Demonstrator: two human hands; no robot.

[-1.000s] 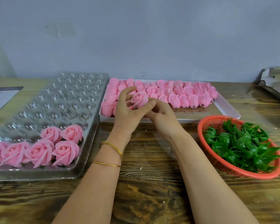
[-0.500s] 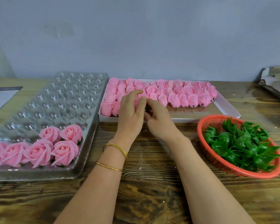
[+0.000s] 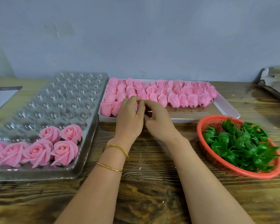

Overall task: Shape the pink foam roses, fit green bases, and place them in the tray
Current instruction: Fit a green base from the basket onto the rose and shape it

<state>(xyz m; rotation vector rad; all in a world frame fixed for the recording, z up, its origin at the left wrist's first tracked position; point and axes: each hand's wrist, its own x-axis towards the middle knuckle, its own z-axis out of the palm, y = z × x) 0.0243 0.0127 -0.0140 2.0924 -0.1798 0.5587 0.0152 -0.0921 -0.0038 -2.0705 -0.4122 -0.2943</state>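
Counting six finished roses (image 3: 64, 151) in the clear tray (image 3: 55, 97) and one red basket (image 3: 210, 122) of green bases (image 3: 242, 143). The left hand (image 3: 130, 118) and right hand (image 3: 158, 122) curl closely round one rose (image 3: 136, 107), which is mostly hidden.

Rough, dark-grained wood with a dull sheen for the worktop (image 3: 152, 199). Clear, glossy moulded plastic for the tray (image 3: 89, 131), glinting in every cup. Soft, matt pink foam with smooth petals for the finished roses (image 3: 37, 151) and the closed buds (image 3: 173, 97); the same foam for the rose (image 3: 137, 107) in the grip of the left hand (image 3: 129, 117) and right hand (image 3: 158, 122). Smooth white card, faintly shiny inside, for the box (image 3: 184, 118). Orange plastic mesh for the basket (image 3: 217, 160). Glossy green plastic for the bases (image 3: 242, 143). Thin, polished gold-coloured metal for the bangles (image 3: 120, 148). Matt grey paint on the wall (image 3: 152, 38).
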